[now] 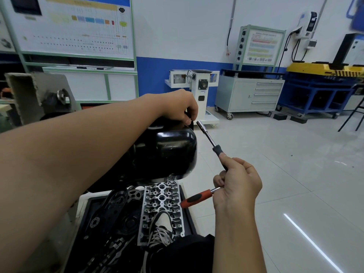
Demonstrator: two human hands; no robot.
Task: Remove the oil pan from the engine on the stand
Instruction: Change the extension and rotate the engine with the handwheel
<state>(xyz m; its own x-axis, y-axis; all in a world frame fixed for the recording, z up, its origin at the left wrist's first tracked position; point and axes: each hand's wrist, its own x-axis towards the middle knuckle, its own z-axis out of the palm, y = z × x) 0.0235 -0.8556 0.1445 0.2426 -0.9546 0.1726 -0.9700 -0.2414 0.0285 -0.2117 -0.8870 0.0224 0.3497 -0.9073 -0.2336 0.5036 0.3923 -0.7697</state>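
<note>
Black glossy oil pan [173, 148] sits on top of the engine [126, 174], which is mounted on the stand [35, 95] at left-centre of view. Left hand [177, 106] reaches over the pan's far edge, fingers curled down and pinching something small at the rim; can't tell what. Right hand [236, 184] is just right of the pan, fingers wrapped round two tools at once: a socket driver [210, 138] with black grip, its shaft pointing up-left and its tip near the left fingertips, and a ratchet handle [197, 198], red and black, sticking out lower-left.

Below the engine, a black tray [189, 217] holds a bare aluminium cylinder head [161, 205] along its right side, black covers and a sprocket [134, 194] toward the left, and loose bolts and small parts at the near-left corner. A sneaker [160, 229] rests on the cylinder head's near end.

Floor is pale glossy tile. Wall is white over a blue band. Green-framed training board [74, 26] with a wiring diagram at back left, white stand with handwheel [194, 83] centre, grey drawer cabinet [250, 94] on castors to the right, blue-and-yellow bench [319, 83] far right. Board writing too blurred to read
</note>
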